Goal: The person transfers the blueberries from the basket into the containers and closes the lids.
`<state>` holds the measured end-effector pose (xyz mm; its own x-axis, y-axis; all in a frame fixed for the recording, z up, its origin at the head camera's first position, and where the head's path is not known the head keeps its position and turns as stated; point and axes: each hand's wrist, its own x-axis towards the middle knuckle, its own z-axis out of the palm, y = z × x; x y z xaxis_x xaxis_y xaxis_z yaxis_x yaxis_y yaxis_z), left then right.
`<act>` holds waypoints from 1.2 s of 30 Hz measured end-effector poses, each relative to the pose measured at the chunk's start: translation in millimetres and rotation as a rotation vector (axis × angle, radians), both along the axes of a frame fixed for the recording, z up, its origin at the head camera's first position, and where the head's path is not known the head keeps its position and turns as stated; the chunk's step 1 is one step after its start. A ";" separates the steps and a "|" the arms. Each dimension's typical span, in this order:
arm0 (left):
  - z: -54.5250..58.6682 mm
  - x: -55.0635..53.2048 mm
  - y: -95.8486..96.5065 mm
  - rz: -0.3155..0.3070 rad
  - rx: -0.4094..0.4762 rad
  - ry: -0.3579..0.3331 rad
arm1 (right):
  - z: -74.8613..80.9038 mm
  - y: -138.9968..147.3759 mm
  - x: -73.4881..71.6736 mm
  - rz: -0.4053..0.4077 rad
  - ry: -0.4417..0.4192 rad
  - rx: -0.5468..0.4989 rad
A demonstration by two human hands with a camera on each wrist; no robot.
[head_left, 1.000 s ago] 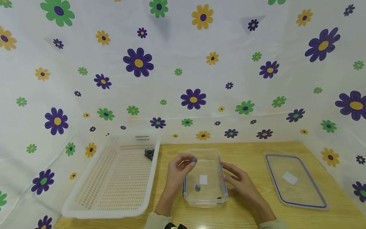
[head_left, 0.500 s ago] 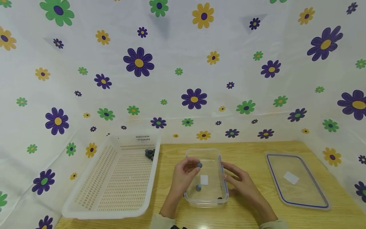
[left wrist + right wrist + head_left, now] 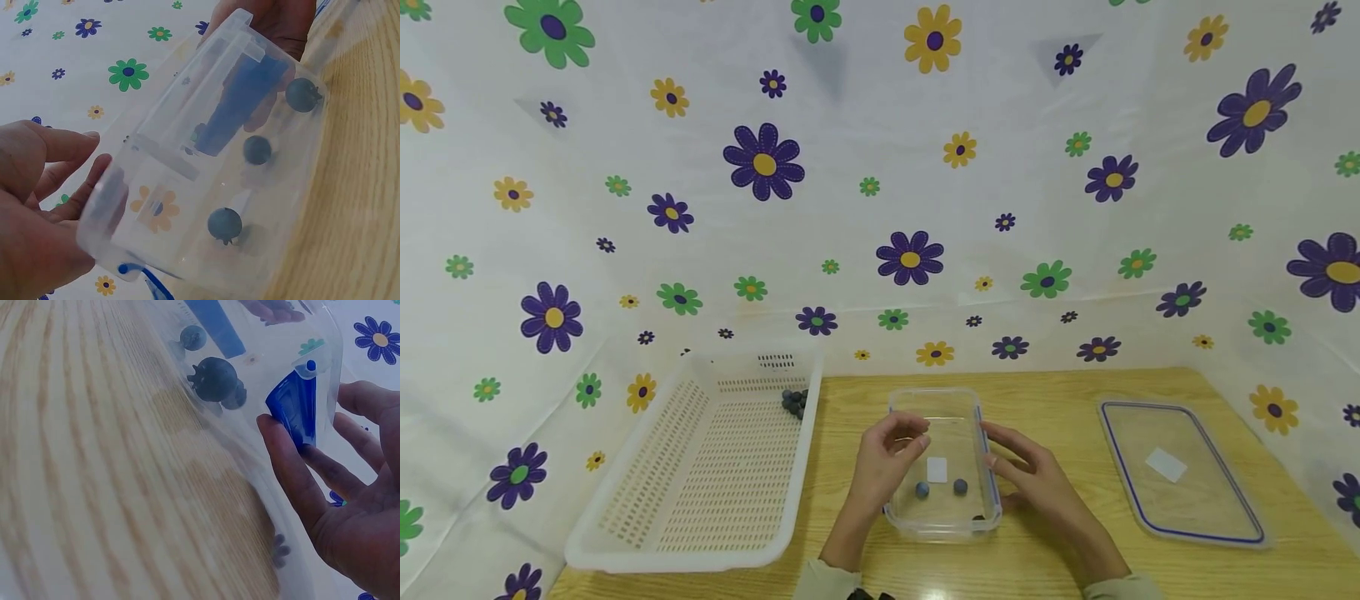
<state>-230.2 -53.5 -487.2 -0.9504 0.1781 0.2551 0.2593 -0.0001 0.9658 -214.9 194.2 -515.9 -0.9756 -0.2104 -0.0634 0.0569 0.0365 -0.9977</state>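
A clear plastic food container [image 3: 934, 528] with blue side latches stands uncovered on the table. On its bottom lie a blueberry [image 3: 922, 490], a second blueberry [image 3: 960, 487] to its right and a dark third blueberry [image 3: 979, 518] by the front right corner. My left hand [image 3: 880, 467] hovers over the left wall, fingers loosely bent; nothing shows between the fingertips. Against the outside of the right wall rests my right hand [image 3: 1037, 479]. In the right wrist view its fingertips touch the blue latch [image 3: 295, 409].
Left on the table is a white perforated basket [image 3: 685, 560], with a cluster of blueberries [image 3: 795, 403] in its back right corner. A clear lid [image 3: 1180, 475] with a blue seal lies at the right. A flower-print sheet [image 3: 850, 250] hangs behind the table.
My left hand moved right over the container and let go of the blueberry it was pinching. That blueberry now lies on the container's bottom. The right hand has stayed at the wall.
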 end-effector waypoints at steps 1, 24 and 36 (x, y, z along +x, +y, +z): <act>2.2 0.8 -0.6 -0.005 0.001 -0.006 | 0.1 0.1 -0.1 -0.001 0.001 0.002; 118.7 18.4 -125.9 0.040 -0.095 0.096 | -0.5 -4.1 -2.3 0.019 0.026 -0.007; 95.1 -49.0 -196.0 -0.017 -0.106 -0.115 | -0.3 -1.6 0.4 0.001 0.008 -0.014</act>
